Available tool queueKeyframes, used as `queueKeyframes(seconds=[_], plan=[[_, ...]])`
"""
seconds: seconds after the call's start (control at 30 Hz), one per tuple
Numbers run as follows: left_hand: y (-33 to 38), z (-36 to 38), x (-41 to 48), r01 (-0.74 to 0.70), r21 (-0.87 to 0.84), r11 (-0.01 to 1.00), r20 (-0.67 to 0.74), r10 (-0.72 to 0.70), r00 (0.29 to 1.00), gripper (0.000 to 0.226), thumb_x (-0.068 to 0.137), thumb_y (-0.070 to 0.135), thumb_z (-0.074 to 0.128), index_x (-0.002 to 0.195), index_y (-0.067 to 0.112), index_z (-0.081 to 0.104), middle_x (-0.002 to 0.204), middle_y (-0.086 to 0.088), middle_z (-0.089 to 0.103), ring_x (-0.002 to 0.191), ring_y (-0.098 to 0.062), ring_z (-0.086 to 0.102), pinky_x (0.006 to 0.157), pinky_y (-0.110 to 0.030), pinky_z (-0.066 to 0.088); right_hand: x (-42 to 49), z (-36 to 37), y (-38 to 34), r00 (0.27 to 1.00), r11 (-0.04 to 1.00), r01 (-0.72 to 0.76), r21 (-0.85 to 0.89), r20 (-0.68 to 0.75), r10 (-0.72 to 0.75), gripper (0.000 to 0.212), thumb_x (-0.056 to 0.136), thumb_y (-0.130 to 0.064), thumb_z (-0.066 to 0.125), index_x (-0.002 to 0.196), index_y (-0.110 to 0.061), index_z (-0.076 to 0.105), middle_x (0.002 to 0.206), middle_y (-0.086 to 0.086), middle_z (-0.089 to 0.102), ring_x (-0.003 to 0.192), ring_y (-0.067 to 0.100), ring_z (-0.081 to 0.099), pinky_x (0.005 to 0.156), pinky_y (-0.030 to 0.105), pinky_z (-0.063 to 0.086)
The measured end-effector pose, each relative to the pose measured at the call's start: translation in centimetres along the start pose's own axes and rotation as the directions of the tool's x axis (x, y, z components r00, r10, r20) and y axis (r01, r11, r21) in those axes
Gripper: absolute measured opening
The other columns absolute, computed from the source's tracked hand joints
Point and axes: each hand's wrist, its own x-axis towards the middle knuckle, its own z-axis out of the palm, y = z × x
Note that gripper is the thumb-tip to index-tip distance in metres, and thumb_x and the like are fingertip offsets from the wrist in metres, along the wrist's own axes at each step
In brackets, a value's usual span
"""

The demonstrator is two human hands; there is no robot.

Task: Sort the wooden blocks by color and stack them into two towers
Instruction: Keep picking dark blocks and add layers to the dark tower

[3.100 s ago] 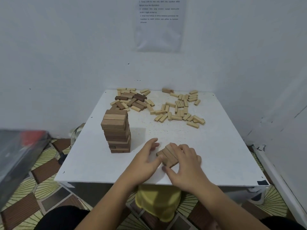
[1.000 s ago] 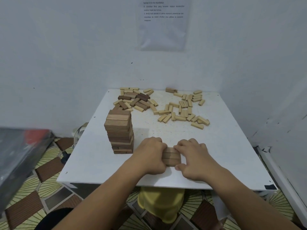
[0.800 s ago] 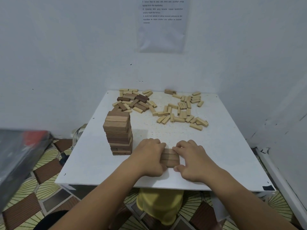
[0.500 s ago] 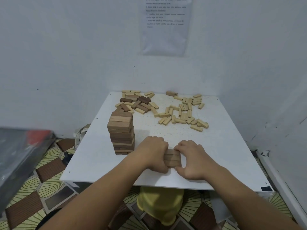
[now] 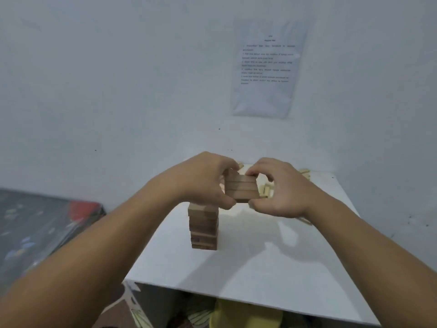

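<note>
Fingers of left hand and right hand clamped on opposite ends of block bundle. Below left fingers: tower, top probably hidden. Squeeze evenly; lower level, aligned square.

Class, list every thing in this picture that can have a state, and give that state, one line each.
left hand, grips the left side of the held brown blocks.
right hand, pinches their right side.
held brown blocks, bunched together in the air, not on the brown tower.
brown tower, upright on the table.
light blocks, loose on the table's far side.
wall sheet, flat on the wall.
</note>
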Motion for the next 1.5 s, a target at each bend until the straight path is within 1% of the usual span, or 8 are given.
queueKeyframes(seconds=[0.07,0.17,0.33,0.53,0.97,1.27,1.4,1.5], plan=[[-1.8,-1.6,-0.3,0.024,-0.023,0.999,0.008,-0.023,1.000,0.068,0.070,0.045,0.085,0.133,0.039,0.060,0.115,0.021,0.061,0.107,-0.004,0.060,0.091,-0.031,0.054,2.0,0.7,-1.3,1.000,1.000,0.001,-0.007,0.005,-0.001,0.051,0.060,-0.043,0.070,0.109,-0.027,0.069,0.101,-0.017,0.057,0.088,-0.009,0.050,0.072,0.015,0.037],[-4.7,-1.9,-0.6,0.047,-0.036,0.998,0.038,-0.046,0.998,0.067,0.073,0.043,0.088,0.134,0.038,0.062,0.121,0.019,0.062,0.115,0.000,0.058,0.099,-0.026,0.049,4.1,2.5,-2.3,0.999,1.000,-0.005,-0.026,0.043,0.006,0.053,0.060,-0.048,0.070,0.109,-0.027,0.070,0.102,-0.015,0.058,0.092,0.001,0.055,0.082,0.029,0.050],[-8.2,-0.2,-1.0,0.082,-0.068,0.994,0.063,-0.078,0.995,0.067,0.072,0.046,0.088,0.134,0.042,0.061,0.125,0.022,0.059,0.118,0.002,0.055,0.101,-0.025,0.046,5.3,5.5,-2.3,0.995,0.999,-0.023,-0.047,0.098,0.028,0.052,0.061,-0.054,0.070,0.107,-0.030,0.068,0.104,-0.018,0.057,0.098,0.008,0.057,0.087,0.038,0.053],[-9.7,1.3,-1.1,0.079,-0.091,0.993,0.100,-0.070,0.993,0.071,0.063,0.057,0.080,0.131,0.047,0.061,0.127,0.024,0.060,0.117,-0.006,0.059,0.101,-0.041,0.052,5.3,7.0,-2.1,0.993,0.995,-0.039,-0.093,0.109,0.049,0.055,0.067,-0.054,0.074,0.115,-0.031,0.065,0.111,-0.018,0.056,0.105,0.007,0.054,0.090,0.035,0.052],[-10.2,1.6,-0.5,0.074,-0.076,0.994,0.118,-0.064,0.991,0.070,0.066,0.053,0.082,0.132,0.047,0.060,0.133,0.022,0.057,0.122,-0.006,0.055,0.104,-0.039,0.049,5.3,7.4,-2.4,0.988,0.989,-0.072,-0.130,0.125,0.089,0.059,0.068,-0.055,0.075,0.121,-0.030,0.065,0.111,-0.016,0.055,0.106,0.008,0.054,0.090,0.036,0.052],[-10.2,1.9,-0.3,0.060,-0.056,0.997,0.118,-0.053,0.992,0.069,0.072,0.046,0.086,0.136,0.043,0.059,0.137,0.019,0.056,0.126,-0.006,0.052,0.107,-0.038,0.047,5.0,7.4,-2.2,0.988,0.989,-0.082,-0.125,0.119,0.097,0.058,0.072,-0.051,0.079,0.124,-0.029,0.064,0.112,-0.018,0.054,0.106,0.006,0.053,0.084,0.028,0.049],[-10.0,2.0,-0.2,0.043,-0.037,0.998,0.126,-0.038,0.991,0.066,0.077,0.043,0.084,0.137,0.040,0.057,0.135,0.020,0.055,0.129,-0.005,0.049,0.109,-0.036,0.045,5.0,7.5,-2.0,0.988,0.990,-0.078,-0.115,0.122,0.092,0.059,0.074,-0.051,0.079,0.126,-0.029,0.063,0.114,-0.018,0.054,0.107,0.005,0.051,0.074,0.016,0.039],[-10.1,2.1,-0.1,0.026,-0.029,0.999,0.140,-0.022,0.990,0.065,0.078,0.041,0.083,0.137,0.039,0.056,0.133,0.022,0.054,0.128,-0.004,0.048,0.108,-0.037,0.045,4.9,7.5,-2.1,0.987,0.991,-0.084,-0.101,0.131,0.097,0.061,0.076,-0.050,0.081,0.129,-0.028,0.062,0.117,-0.016,0.054,0.109,0.006,0.051,0.079,0.021,0.040]])
